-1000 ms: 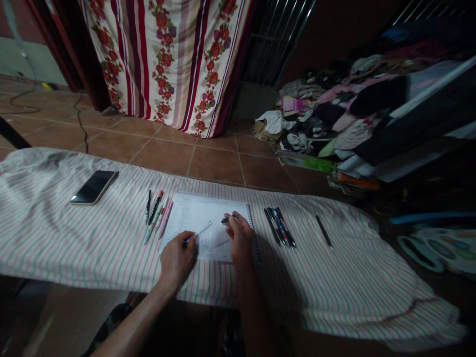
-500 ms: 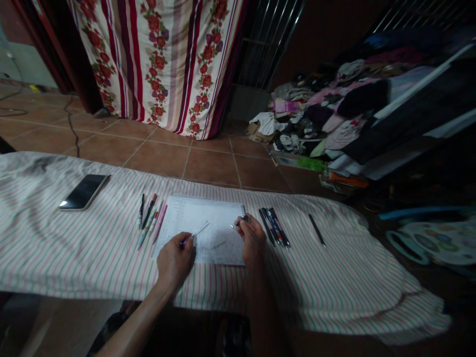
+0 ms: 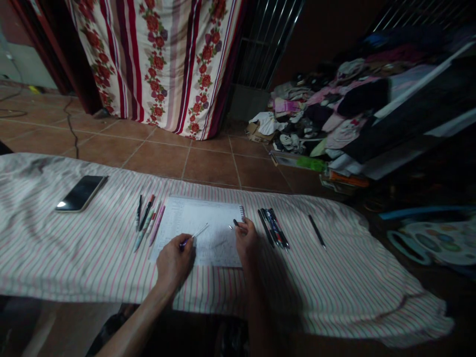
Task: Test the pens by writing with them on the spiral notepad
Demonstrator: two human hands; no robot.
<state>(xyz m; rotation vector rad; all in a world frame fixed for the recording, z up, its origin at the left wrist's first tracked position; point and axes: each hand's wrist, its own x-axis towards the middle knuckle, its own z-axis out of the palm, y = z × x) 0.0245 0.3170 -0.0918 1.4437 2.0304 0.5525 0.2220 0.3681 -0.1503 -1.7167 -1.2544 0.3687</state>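
Note:
My left hand [image 3: 175, 259] is closed on a slim pen [image 3: 200, 230] with a purple end and a thin pale shaft pointing up and right over the page. Opposite it, my right hand [image 3: 247, 241] pinches a small black pen piece [image 3: 236, 223]; a tiny silver tip [image 3: 230, 226] shows just left of it. Whether the tip belongs to that piece I cannot tell. Both hands are over a spiral notebook [image 3: 208, 210] with writing on its open page. Left of the notebook lie several pens and markers [image 3: 149, 223], and to its right several dark pens [image 3: 273, 227].
A striped cloth [image 3: 111, 258] covers the low table. A phone [image 3: 82, 193] lies at the left and a single black pen [image 3: 317, 231] at the right. Beyond are a tiled floor [image 3: 208, 161], a floral curtain [image 3: 156, 64] and a heap of clothes [image 3: 320, 109].
My right hand has shifted slightly left and down, and more of the black piece shows past its fingertips. My left hand has hardly moved.

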